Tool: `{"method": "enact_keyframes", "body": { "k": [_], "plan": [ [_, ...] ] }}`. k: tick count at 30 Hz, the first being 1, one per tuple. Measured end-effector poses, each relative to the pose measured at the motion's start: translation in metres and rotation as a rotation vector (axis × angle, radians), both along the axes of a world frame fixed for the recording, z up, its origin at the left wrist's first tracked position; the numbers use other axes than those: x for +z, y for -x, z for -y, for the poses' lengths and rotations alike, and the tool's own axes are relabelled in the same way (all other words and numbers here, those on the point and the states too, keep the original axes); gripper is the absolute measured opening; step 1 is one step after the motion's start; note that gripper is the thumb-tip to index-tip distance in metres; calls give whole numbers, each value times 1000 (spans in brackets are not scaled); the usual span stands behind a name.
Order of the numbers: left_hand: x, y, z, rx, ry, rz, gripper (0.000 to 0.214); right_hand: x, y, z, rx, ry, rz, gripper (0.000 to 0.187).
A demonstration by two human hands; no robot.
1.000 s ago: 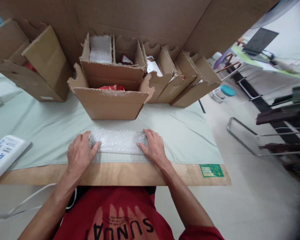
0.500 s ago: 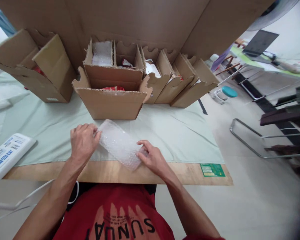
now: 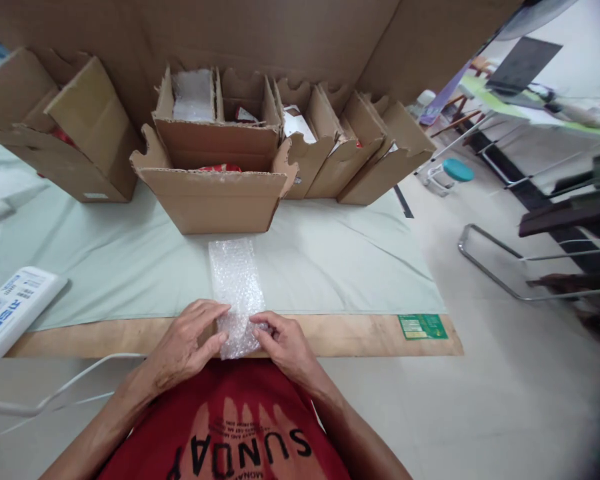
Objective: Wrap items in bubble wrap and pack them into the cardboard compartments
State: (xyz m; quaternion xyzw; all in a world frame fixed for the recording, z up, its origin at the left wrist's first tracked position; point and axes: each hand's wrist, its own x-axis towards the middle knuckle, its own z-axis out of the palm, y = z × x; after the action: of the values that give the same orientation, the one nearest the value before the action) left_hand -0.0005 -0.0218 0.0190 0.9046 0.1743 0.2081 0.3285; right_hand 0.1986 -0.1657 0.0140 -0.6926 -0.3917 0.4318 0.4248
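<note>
A clear bubble wrap bag lies lengthwise in front of me, its far end on the cloth and its near end over the wooden table edge. My left hand is at the bag's left side, thumb and fingers apart, the tips by its edge. At the right edge, my right hand pinches the bag between thumb and fingers. Just beyond the bag stands a cardboard box with something red inside.
Behind it are several narrow cardboard bins, one with bubble wrap. A larger carton stands on the left. A white device lies at the left edge, with a white cable nearby. A green card lies at front right.
The bubble wrap bag has turned from slanted to nearly straight and come closer to me. My left hand has let go of the far corner and moved down to the near left side.
</note>
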Motion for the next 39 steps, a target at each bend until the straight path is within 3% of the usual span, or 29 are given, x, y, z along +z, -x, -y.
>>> {"method": "enact_keyframes", "body": {
  "k": [2,5,7,10,13,16,20,23,26,29,32,35,39],
  "plan": [
    [0,13,4,-44,79,-62,48,1,0,-3,-76,-11,-236,18],
    [-5,15,6,-58,71,-106,78,3,4,-10,-208,-33,-581,24],
    [-9,7,8,36,53,-83,65,5,7,-15,-260,-60,-746,33],
    [-15,-8,9,304,142,-37,30,5,8,-17,-248,-94,-811,42],
    [-19,-20,3,501,329,-71,34,3,2,-16,-240,-130,-580,54],
    [-21,-28,-4,562,369,-131,39,3,-6,-18,-173,-254,-134,48],
    [-21,-36,-4,559,149,-148,33,0,-12,-32,225,-366,520,42],
    [-24,-38,-2,551,-100,-115,28,-4,-15,-41,404,-297,771,48],
    [-24,-37,-1,530,-286,-135,28,-10,-16,-44,427,-278,860,46],
    [-20,-29,0,501,-367,-105,36,-14,-17,-42,433,-300,927,37],
    [-14,-18,3,341,-400,-49,37,-14,-19,-42,419,-351,936,31],
    [-14,-11,5,213,-355,-9,24,-11,-22,-45,373,-377,843,28],
    [-16,-10,3,333,-120,31,21,-4,-25,-46,297,-318,635,28]
  ]
}}
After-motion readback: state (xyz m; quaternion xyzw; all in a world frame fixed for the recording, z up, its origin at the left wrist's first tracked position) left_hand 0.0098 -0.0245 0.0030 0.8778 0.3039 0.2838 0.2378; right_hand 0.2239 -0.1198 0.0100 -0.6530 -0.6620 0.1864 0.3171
